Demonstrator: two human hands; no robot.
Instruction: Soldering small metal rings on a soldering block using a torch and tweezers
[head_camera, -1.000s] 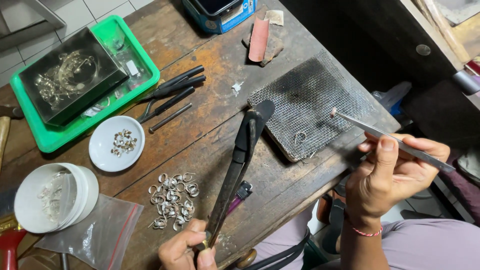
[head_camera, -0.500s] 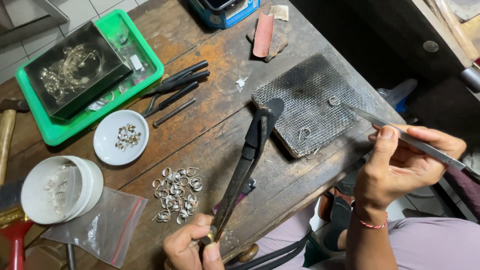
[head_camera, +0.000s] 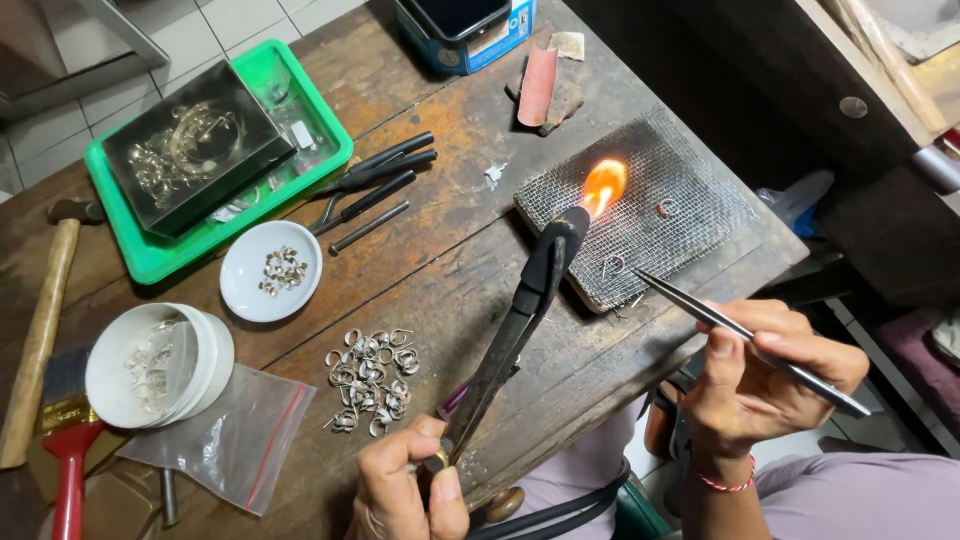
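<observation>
A: What differs from half a second ago?

B: The torch (head_camera: 520, 320) is now lit. An orange flame (head_camera: 603, 186) stands at its nozzle, where both earlier views show none. The nozzle also sits higher over the wire mesh pad (head_camera: 700, 225), and the tweezers (head_camera: 745, 338) have drawn in so that their tip lies near the small ring (head_camera: 612, 264) on the pad's near edge.

A: How does the torch lie?

B: Its long axis runs diagonally, from the left hand (head_camera: 405, 490) up and away to the right. The nozzle points at the mesh pad, and the flame leans onward in the same direction, well short of a second ring (head_camera: 666, 208) farther out.

A: State of the hands?

B: The left hand is closed around the torch's base, thumb on top. The right hand (head_camera: 765, 375) pinches the tweezers between thumb and fingers; the tips look closed, with nothing seen between them. The hands are apart.

A: What surrounds them?

B: A heap of silver ring blanks (head_camera: 370, 380) lies just beyond the left hand; a white dish (head_camera: 270, 272) and green tray (head_camera: 150, 262) lie farther out to the left.
</observation>
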